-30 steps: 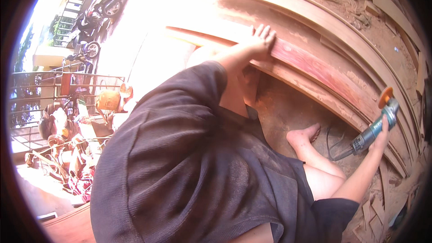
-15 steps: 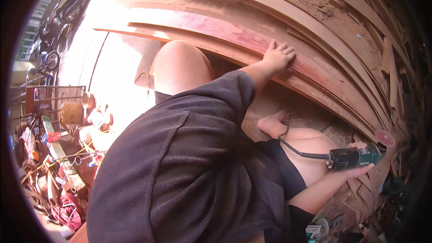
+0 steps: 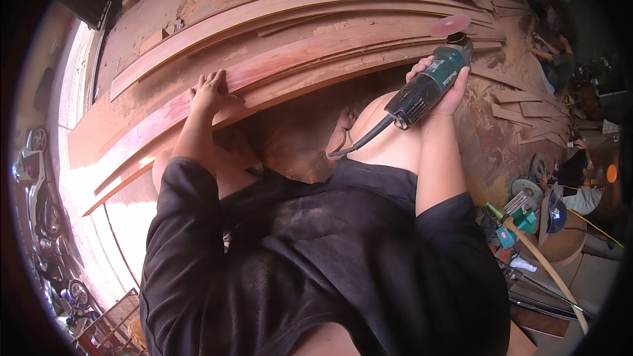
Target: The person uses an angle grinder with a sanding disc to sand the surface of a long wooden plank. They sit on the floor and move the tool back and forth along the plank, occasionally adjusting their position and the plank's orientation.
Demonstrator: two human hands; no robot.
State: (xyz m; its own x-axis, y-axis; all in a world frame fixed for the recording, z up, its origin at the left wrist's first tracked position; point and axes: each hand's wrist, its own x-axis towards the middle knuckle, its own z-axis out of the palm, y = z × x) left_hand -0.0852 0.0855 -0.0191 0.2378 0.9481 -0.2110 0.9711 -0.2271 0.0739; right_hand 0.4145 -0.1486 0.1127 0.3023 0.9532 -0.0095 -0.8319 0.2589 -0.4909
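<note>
Plainly the angle grinder (image 3: 428,86) sits in the upper right of the frame, the right hand (image 3: 443,87) wrapped tight around its teal and black body, which looks the sound place to take it. I judge it compact, rigid and fairly heavy, nose-weighted toward the pink sanding disc (image 3: 450,25). Its long axis runs diagonally, disc end toward the upper right, black cord (image 3: 359,140) trailing to the lower left. Left hand (image 3: 210,90) lies flat, fingers spread, on the long reddish plank (image 3: 297,69) at centre left, which looks stiff, heavy and dusty.
</note>
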